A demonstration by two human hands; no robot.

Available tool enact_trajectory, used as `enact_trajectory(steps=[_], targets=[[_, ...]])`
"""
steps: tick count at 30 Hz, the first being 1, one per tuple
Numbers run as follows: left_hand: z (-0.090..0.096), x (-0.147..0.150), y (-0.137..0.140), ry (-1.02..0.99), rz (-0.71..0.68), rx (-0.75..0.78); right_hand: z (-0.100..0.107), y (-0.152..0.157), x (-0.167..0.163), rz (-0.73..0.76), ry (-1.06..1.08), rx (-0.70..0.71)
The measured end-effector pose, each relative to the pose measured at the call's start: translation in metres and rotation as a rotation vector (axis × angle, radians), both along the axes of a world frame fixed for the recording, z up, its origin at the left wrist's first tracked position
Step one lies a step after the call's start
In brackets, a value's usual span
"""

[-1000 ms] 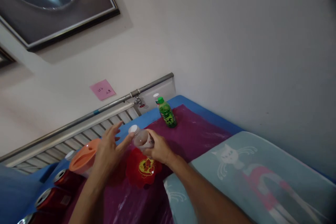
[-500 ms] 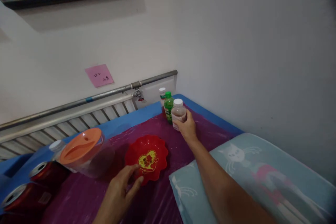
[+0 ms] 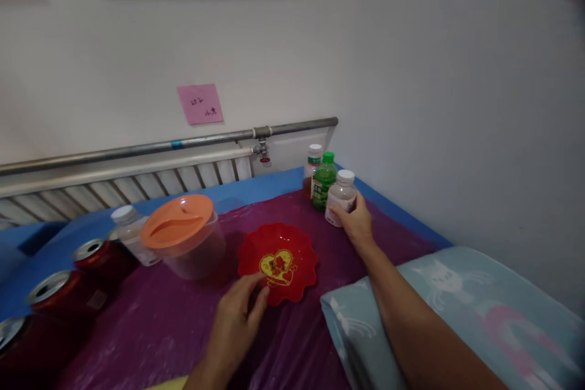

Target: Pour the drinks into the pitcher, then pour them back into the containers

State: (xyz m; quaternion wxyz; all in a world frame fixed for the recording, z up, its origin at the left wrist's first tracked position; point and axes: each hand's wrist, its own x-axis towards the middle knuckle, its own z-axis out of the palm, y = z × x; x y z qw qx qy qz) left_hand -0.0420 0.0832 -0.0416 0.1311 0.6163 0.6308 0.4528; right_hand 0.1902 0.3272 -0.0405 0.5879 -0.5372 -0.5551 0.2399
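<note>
My right hand (image 3: 357, 219) is wrapped round a clear plastic bottle (image 3: 340, 200) with a white cap and a pale label. The bottle stands upright beside a green bottle (image 3: 324, 181) with a green cap. Behind that one is another bottle (image 3: 314, 161) with a white cap and a green band. At the near left edge of a red scalloped plate (image 3: 299, 256), my left hand (image 3: 237, 314) has its thumb and fingers apart, nothing held between them. Whether its fingertips touch the plate's rim I cannot tell. A yellow heart design marks the plate's middle.
A tub with an orange lid (image 3: 178, 222) stands left of the plate, next to a white-capped bottle (image 3: 134, 237). Several dark red cans (image 3: 68, 292) line the left side. Purple sheeting (image 3: 150, 323) covers the surface. A folded light-blue cloth (image 3: 434, 304) lies at right. Behind runs a radiator (image 3: 137, 189).
The view has shifted, so things sit further right and more cans show. My right hand stays on the bottle; my left hand remains by the plate.
</note>
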Motion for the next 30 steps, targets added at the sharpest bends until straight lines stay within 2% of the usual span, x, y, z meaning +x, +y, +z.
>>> enact_trajectory(steps=[3, 5, 9, 14, 17, 21, 24, 27, 30], targets=[[0.005, -0.004, 0.002, 0.031, 0.077, 0.050, 0.006, -0.005, 0.000, -0.048, -0.010, 0.045], [0.007, -0.008, 0.003, 0.050, 0.139, 0.042, 0.011, -0.020, 0.004, -0.076, -0.031, 0.085], [0.012, -0.013, 0.006, 0.093, 0.179, -0.053, 0.010, -0.079, 0.030, -0.051, -0.165, 0.127], [0.026, -0.015, 0.009, 0.259, 0.149, -0.241, -0.005, -0.170, 0.071, 0.199, -0.656, 0.170], [0.040, -0.011, -0.001, 0.368, 0.077, -0.350, -0.008, -0.200, 0.073, 0.369, -0.853, 0.174], [0.061, -0.002, -0.028, 0.454, -0.056, -0.468, -0.003, -0.208, 0.058, 0.483, -0.982, 0.109], [0.068, -0.004, -0.046, 0.472, -0.114, -0.582, -0.002, -0.205, 0.056, 0.523, -1.003, 0.056], [0.060, -0.020, -0.057, 0.508, 0.007, -0.580, -0.005, -0.206, 0.064, 0.549, -0.999, 0.060], [0.035, -0.043, -0.068, 0.546, 0.137, -0.526, -0.009, -0.211, 0.072, 0.556, -0.992, 0.086]])
